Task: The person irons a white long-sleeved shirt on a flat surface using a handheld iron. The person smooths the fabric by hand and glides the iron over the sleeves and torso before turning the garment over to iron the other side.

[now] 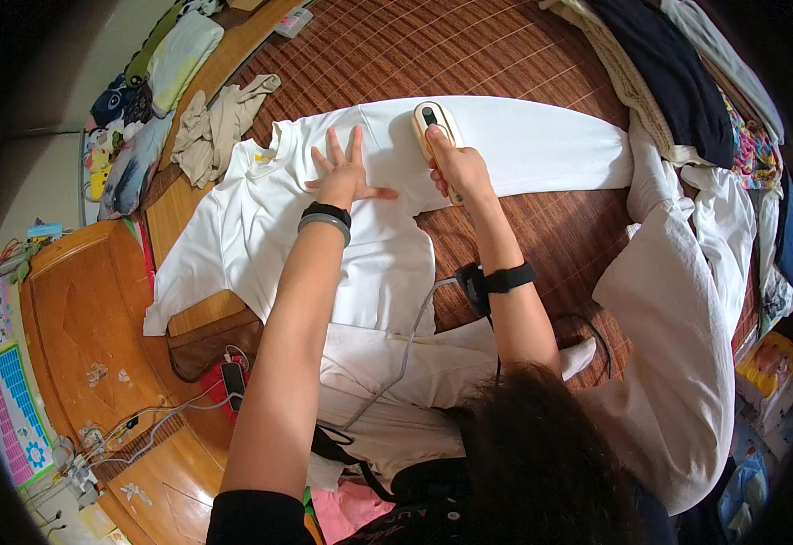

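A white long-sleeved top (523,141) lies spread on a brown woven mat, its neckline toward the left and one sleeve stretched out to the right. My left hand (345,179) rests flat on its upper body, fingers spread. Just right of it, my right hand (460,169) is wrapped around a small white handheld iron (422,136) with a dark panel on top. The iron sits on the fabric where the sleeve meets the body; its underside is hidden. A grey cord (408,350) runs below my right wrist toward the lower left.
A crumpled beige garment (205,136) lies beyond the collar. Piled clothes (669,82) line the right side. Toward the lower left, a wooden headboard-like panel (78,318) stands near tangled cables and a dark phone-like device (233,374). My outstretched legs flank the nearer area.
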A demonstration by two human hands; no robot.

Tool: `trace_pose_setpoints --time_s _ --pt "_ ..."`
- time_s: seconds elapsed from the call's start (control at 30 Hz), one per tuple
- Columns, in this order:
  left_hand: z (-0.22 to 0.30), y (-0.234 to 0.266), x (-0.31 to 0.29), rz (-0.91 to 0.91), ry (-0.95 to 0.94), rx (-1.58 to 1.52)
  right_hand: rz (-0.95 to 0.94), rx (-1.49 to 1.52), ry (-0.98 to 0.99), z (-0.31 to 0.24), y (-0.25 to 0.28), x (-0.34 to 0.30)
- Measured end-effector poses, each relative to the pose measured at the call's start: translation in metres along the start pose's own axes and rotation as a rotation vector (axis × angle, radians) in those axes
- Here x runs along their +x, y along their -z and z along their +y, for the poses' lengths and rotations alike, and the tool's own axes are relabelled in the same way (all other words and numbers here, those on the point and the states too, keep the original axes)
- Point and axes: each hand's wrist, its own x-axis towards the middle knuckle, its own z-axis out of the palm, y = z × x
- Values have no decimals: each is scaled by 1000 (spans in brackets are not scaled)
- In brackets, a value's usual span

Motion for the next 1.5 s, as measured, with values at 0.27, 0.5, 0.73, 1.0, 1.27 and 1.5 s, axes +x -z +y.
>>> trace_pose_setpoints --time_s 0.27,0.5,0.73,1.0,1.27,1.5 --pt "2 4 -3 -31 33 16 73 -44 54 -8 -2 -12" --pt "9 6 -5 -48 23 -11 10 34 -22 -4 3 -4" --pt "4 4 -2 -32 39 -4 19 19 -22 -7 0 -5" --pt "8 4 -3 -25 49 5 52 8 5 -4 -3 -2" --pt "6 5 -5 -23 65 -20 19 -34 -22 -4 -1 -1" --pt "5 1 0 -13 43 -18 -25 44 -54 6 6 -4"
